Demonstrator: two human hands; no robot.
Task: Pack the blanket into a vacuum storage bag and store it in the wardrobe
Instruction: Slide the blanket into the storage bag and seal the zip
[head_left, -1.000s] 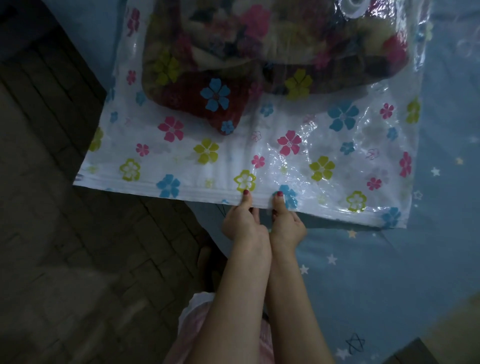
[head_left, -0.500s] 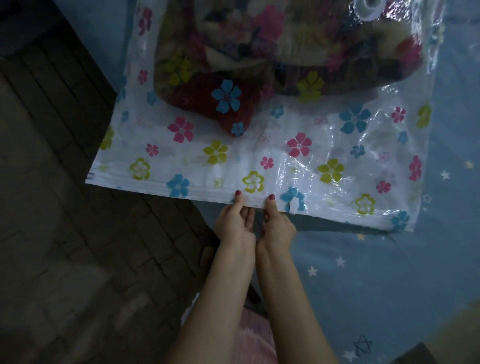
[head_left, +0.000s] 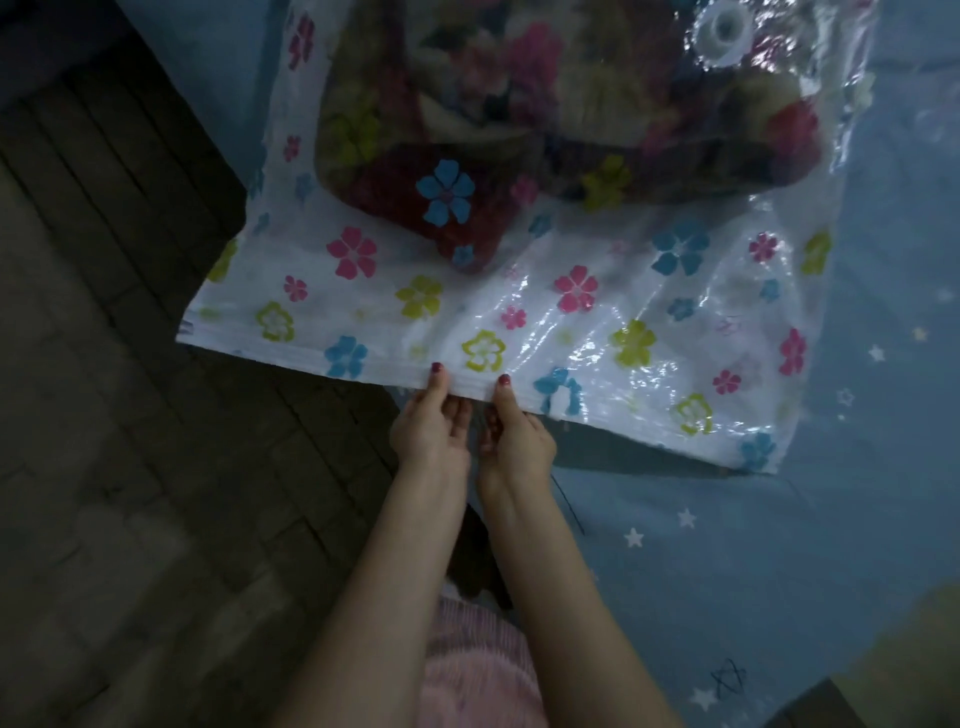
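Both hands have shifted leftward along the bag's near edge since a second ago, and they now sit a little apart where they were pressed side by side; the bag and its contents lie as before. Head view: vacuum storage bag (head_left: 597, 322) lies flat on the bed (head_left: 779, 545), its zip edge (head_left: 322, 358) overhanging the bed's corner above the tiled floor (head_left: 104, 415). Blanket (head_left: 519, 119), dark red and floral, is fully inside, bunched toward the far end beneath the round valve (head_left: 724, 28). Left hand (head_left: 434, 423) pinches the zip strip, thumb on top, fingers curled under; right hand (head_left: 514, 428) does the same just beside it. Judgement: step in hand is sealing the zip, with no slider visible. To do it well, press thumb against fingers firmly, advance in short overlapping pinches so no gap is skipped, and keep the strip taut and flat between the hands. The unsupported overhang at left may flex, so back it from below. Run the whole edge a second time before drawing out air. Whether the strip is already closed anywhere, I cannot tell.
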